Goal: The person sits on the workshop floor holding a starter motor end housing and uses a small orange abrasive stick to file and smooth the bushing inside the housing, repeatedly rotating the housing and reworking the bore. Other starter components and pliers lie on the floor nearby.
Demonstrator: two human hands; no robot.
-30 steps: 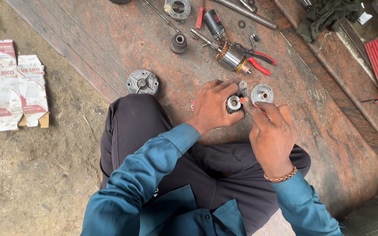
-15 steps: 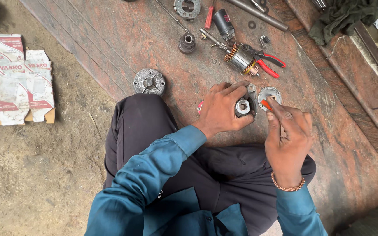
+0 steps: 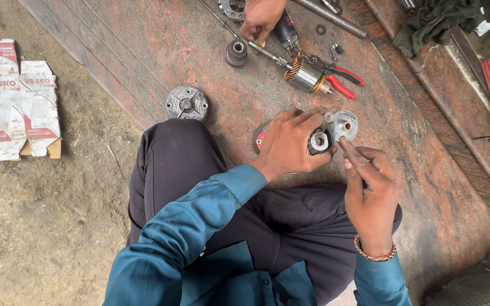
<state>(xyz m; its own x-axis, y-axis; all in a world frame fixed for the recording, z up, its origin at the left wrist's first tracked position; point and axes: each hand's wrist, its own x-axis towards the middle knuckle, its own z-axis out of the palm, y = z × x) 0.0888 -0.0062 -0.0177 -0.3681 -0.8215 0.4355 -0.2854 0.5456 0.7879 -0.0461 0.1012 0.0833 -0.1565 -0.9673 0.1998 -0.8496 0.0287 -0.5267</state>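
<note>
My left hand (image 3: 291, 141) grips a small dark cylindrical motor part (image 3: 318, 141) with a round metal hub in its middle, held above my lap. My right hand (image 3: 367, 184) sits just to its right, thumb and forefinger pinched near the part's rim; whether they hold something small I cannot tell. A round silver end cap (image 3: 346, 124) lies on the reddish stone slab (image 3: 143, 62) right behind the part.
Another person's hand (image 3: 261, 18) reaches in at the top, touching a long shaft. A copper-wound armature (image 3: 305, 75), red-handled pliers (image 3: 341, 79), a dark pulley (image 3: 236, 52) and a round grey housing (image 3: 186, 104) lie on the slab. Flattened cartons (image 3: 12, 96) lie on the dirt at left.
Another person's hand has come into view at the top. My right hand has dropped slightly and its fingertips have closed in on the part's right edge. My left hand keeps its grip.
</note>
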